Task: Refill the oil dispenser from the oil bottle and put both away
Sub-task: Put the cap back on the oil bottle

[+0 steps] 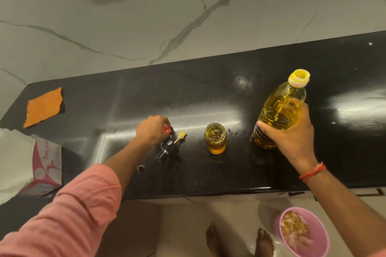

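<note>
While my right hand (292, 133) wraps the lower body of the oil bottle (281, 110), fingers clamped around it, the bottle stands uncapped on the black counter (208, 173), well to the right of the dispenser jar. I judge I keep hold of it so it stays steady with its mouth open, and ready either for capping or another pour. The dispenser jar (215, 138) is my landmark: a small open glass jar, standing upright near the counter's front edge, oil showing most of the way up, so the refill looks largely done. Left of the jar lies its black pump top (169, 147), on its side with a yellowish tube (180, 137) pointing toward the jar, set down clear of the pouring. My left hand (151, 129) rests just beyond that, fingertips pinched on a small red cap (166, 130), probably the bottle's. Far left of the jar, an orange cloth (43, 106) waits for drips.
</note>
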`<state>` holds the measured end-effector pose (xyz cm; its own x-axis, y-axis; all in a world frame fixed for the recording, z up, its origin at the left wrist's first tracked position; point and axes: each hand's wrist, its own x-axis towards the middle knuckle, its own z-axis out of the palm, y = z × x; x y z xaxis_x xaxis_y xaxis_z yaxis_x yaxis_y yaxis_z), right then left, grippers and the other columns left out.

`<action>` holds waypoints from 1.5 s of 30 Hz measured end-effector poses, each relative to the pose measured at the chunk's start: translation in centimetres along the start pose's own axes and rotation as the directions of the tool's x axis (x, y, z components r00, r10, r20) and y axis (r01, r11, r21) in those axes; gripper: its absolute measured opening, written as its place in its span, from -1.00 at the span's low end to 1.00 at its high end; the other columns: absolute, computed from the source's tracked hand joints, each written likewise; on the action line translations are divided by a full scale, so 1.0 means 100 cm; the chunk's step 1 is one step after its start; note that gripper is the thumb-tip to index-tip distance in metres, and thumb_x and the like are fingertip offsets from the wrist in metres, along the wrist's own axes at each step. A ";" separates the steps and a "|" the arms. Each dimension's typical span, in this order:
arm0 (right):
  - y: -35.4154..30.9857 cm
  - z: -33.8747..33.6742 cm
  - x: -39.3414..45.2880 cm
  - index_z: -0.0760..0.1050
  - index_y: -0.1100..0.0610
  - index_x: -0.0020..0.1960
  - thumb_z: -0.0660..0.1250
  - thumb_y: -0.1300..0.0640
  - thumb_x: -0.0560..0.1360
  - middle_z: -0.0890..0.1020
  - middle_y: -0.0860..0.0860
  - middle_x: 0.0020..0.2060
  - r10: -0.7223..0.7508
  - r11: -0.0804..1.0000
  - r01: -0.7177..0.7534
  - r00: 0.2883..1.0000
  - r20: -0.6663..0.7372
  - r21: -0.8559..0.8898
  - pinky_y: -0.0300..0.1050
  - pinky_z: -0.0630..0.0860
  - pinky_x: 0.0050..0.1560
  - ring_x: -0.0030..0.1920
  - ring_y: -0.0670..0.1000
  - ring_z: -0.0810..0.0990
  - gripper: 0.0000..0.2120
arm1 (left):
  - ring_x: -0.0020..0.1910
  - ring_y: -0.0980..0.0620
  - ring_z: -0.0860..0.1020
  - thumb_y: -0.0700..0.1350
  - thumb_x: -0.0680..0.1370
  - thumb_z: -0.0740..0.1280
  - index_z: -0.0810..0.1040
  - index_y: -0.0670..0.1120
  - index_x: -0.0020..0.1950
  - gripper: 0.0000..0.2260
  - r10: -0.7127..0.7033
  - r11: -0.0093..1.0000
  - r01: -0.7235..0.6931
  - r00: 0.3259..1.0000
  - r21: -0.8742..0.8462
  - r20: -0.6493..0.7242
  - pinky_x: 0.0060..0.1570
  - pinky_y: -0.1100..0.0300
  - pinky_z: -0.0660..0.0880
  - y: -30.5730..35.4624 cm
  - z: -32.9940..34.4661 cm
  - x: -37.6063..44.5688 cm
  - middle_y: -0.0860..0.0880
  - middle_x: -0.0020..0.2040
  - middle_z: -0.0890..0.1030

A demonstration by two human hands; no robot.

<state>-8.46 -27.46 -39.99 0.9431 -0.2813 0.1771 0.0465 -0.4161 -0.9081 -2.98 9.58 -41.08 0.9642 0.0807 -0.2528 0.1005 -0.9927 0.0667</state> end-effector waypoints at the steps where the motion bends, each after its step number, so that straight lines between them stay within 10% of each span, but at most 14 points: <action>1: 0.000 0.000 0.000 0.32 0.08 0.43 0.68 0.07 0.26 0.55 0.03 0.29 0.002 1.000 -0.002 1.000 0.002 0.003 -0.39 0.39 0.13 0.27 -0.03 0.53 -0.14 | 0.10 -0.07 0.66 -0.08 0.57 0.40 0.67 0.12 0.18 -0.78 -0.005 1.000 0.005 1.000 -0.003 0.000 -0.03 0.02 0.64 -0.002 0.000 -0.001 0.03 0.15 0.72; 12: -0.034 -0.021 0.006 0.34 0.01 0.43 0.56 -0.09 0.39 0.55 -0.03 0.30 -0.129 0.984 0.134 0.990 -0.050 0.115 -0.23 0.54 0.21 0.28 -0.09 0.56 -0.29 | 0.07 -0.10 0.67 -0.05 0.54 0.43 0.66 0.05 0.23 -0.74 -0.023 0.918 -0.061 0.978 -0.391 -0.208 0.14 0.00 0.55 0.006 -0.037 -0.013 0.02 -0.02 0.66; 19: -0.060 -0.030 0.017 0.56 0.09 0.20 0.38 -0.04 0.59 0.64 -0.10 0.00 -0.197 0.979 0.200 0.979 -0.059 0.050 -0.45 0.48 0.02 0.02 -0.30 0.58 -0.73 | 0.03 0.07 0.70 -0.04 0.55 0.52 0.70 0.01 0.10 -0.85 0.147 0.634 -0.356 0.927 -0.686 -0.346 0.09 0.13 0.62 0.085 -0.106 -0.056 0.03 -0.01 0.73; 26: -0.065 -0.035 0.018 0.55 0.03 0.17 0.36 -0.05 0.60 0.64 -0.08 -0.06 -0.193 0.981 0.193 0.981 -0.004 0.017 -0.25 0.53 0.02 -0.03 -0.13 0.63 -0.79 | 0.10 0.06 0.71 -0.12 0.52 0.56 0.67 -0.08 0.11 -0.80 0.320 0.364 -0.567 0.821 -0.739 -0.472 0.28 -0.05 0.59 0.188 -0.140 -0.100 0.04 0.04 0.76; 45: -0.067 -0.047 0.025 0.51 -0.03 0.17 0.36 0.01 0.60 0.62 -0.04 0.02 -0.150 0.989 0.146 0.976 0.156 0.038 -0.03 0.62 0.12 0.04 -0.08 0.62 -0.83 | 0.06 0.26 0.63 -0.16 0.56 0.50 0.67 0.00 0.32 -0.68 0.288 0.599 -0.571 0.808 -0.561 -0.515 0.09 0.45 0.53 0.263 -0.123 -0.107 0.05 0.19 0.71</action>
<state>-8.01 -29.45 -31.66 0.9650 -0.0774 0.2504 0.1964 -0.4192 -0.8864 -7.65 -16.29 -24.74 0.9339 -0.1745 0.3120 -0.3528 -0.5903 0.7260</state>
